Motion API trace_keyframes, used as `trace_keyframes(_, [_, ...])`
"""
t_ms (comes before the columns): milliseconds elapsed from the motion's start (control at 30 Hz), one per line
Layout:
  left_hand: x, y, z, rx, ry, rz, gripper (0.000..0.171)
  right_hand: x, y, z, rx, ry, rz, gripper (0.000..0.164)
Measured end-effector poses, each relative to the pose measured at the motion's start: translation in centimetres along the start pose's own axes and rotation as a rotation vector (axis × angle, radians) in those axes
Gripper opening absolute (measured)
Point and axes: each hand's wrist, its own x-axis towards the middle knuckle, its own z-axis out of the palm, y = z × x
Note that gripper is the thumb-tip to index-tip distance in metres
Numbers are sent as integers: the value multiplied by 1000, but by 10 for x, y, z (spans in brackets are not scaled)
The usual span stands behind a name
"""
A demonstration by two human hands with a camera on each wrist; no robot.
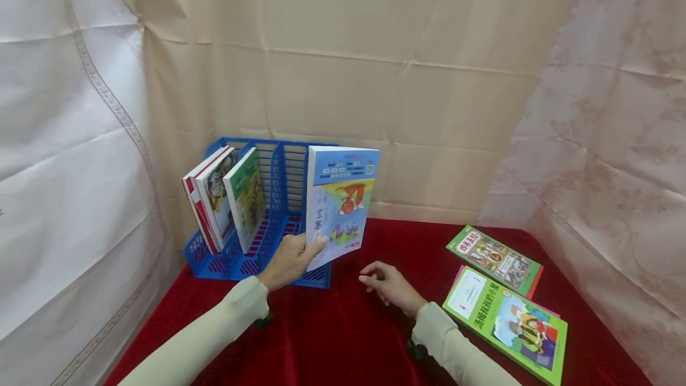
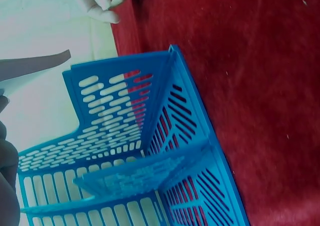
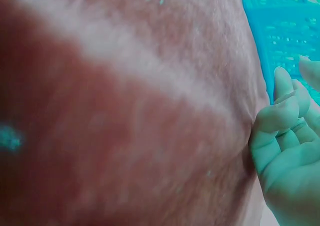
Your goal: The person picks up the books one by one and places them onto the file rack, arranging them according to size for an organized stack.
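Observation:
A thin book (image 1: 343,207) with a light-blue cover, showing a fox and purple figures, stands upright in my left hand (image 1: 292,260). My thumb presses its front cover near the lower spine corner, with the fingers hidden behind. It overlaps the right end of a blue plastic book rack (image 1: 277,180) in the head view. From the left wrist, the rack's slotted end compartments (image 2: 120,65) appear below the book's edge (image 2: 35,66). My right hand (image 1: 393,286) hovers over the red cloth, right of the rack, its fingers loosely curled around nothing.
Several books lean in the rack's left compartments, among them a green one (image 1: 248,198). At the right lie a green-and-red book (image 1: 495,260) and a lime-green book (image 1: 509,326) with a pink edge beneath it. Curtains (image 1: 402,106) hang behind the red-covered table (image 1: 321,338).

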Motion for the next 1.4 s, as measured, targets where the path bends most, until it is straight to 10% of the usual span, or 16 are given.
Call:
trace_keyframes(867, [-13, -9, -34, 85, 165, -110, 47, 25, -30, 41, -68, -35, -25, 26])
trace_keyframes(1400, [-25, -10, -45, 120, 215, -144, 47, 36, -41, 57, -98, 96, -55, 39])
